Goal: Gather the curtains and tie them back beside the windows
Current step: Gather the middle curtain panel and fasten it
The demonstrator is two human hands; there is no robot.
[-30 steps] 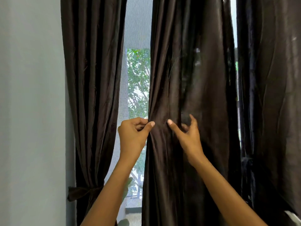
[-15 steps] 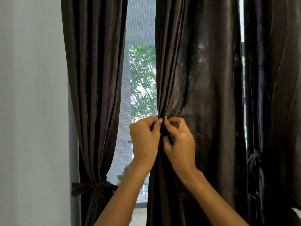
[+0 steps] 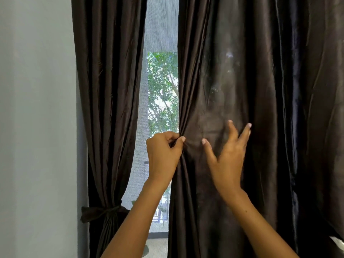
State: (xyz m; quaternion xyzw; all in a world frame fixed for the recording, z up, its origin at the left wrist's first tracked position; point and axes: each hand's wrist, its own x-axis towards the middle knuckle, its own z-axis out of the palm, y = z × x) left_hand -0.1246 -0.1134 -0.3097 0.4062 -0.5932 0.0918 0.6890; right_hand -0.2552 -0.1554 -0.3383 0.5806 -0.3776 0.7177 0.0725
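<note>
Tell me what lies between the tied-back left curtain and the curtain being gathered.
In the head view, a strip of window with mesh screen, trees outside; nothing else.

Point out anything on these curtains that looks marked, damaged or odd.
The middle curtain carries pale, dusty-looking smudges and whitish specks above the right hand; the tied left curtain shows none. Whether they are dirt or sheen, I cannot tell. No tears show.

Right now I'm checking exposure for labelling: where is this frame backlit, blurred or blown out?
Head view: the window gap is bright, nearly washed out low down; the curtain is dark with pale sheen patches; the right hand is slightly motion-blurred, while the left hand is sharp.
</note>
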